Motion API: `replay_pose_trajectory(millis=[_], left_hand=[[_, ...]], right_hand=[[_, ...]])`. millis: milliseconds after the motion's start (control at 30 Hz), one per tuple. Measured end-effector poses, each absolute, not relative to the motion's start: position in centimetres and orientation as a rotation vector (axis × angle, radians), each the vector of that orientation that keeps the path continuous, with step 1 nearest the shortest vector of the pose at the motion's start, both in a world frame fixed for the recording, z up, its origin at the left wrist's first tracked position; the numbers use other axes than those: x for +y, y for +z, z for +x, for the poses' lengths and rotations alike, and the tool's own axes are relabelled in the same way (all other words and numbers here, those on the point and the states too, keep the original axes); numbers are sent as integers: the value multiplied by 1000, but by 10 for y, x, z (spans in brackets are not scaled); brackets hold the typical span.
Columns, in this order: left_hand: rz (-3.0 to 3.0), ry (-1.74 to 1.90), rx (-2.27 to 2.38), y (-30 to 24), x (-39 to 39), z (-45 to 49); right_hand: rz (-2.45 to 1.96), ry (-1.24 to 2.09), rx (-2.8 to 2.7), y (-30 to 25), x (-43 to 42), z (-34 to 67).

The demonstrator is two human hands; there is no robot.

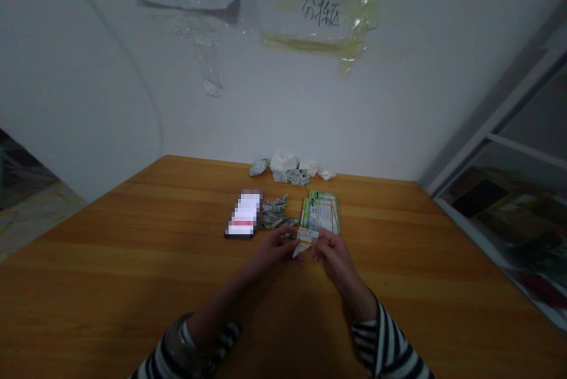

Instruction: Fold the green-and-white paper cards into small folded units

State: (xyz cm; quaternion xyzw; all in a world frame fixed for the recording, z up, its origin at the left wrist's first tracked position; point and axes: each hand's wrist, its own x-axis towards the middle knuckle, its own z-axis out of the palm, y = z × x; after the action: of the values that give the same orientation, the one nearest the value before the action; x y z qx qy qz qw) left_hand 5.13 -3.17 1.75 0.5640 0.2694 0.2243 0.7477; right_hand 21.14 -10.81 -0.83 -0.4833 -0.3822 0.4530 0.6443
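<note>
A small folded piece of printed paper (305, 239), with a yellow band and a pointed lower end, is pinched between both hands above the table. My left hand (282, 243) grips its left side, and my right hand (333, 248) has its right side between thumb and fingers. Just beyond it lies a stack of green-edged printed sheets (322, 213), fanned a little at the top. Left of that stack are several folded printed paper pieces (274, 211). Farther left rests a phone (245, 213) with a lit, pixelated screen.
Along the table's back edge sit crumpled white tissues (283, 162) and more folded printed paper (292, 176). The wooden table (133, 237) meets a white wall bearing taped sheets (319, 13). A shelf with boxes (500, 202) stands at the right.
</note>
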Motion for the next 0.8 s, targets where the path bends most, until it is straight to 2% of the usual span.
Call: replay_pose_trajectory(millis=[567,800], left_hand=[[1013,284,473,31,-37,52],[1049,253,596,29,-38,49]], right_hand=[[-1197,831,-1016,6,-116,209],[-1217,632,-1402,11,-121,207]])
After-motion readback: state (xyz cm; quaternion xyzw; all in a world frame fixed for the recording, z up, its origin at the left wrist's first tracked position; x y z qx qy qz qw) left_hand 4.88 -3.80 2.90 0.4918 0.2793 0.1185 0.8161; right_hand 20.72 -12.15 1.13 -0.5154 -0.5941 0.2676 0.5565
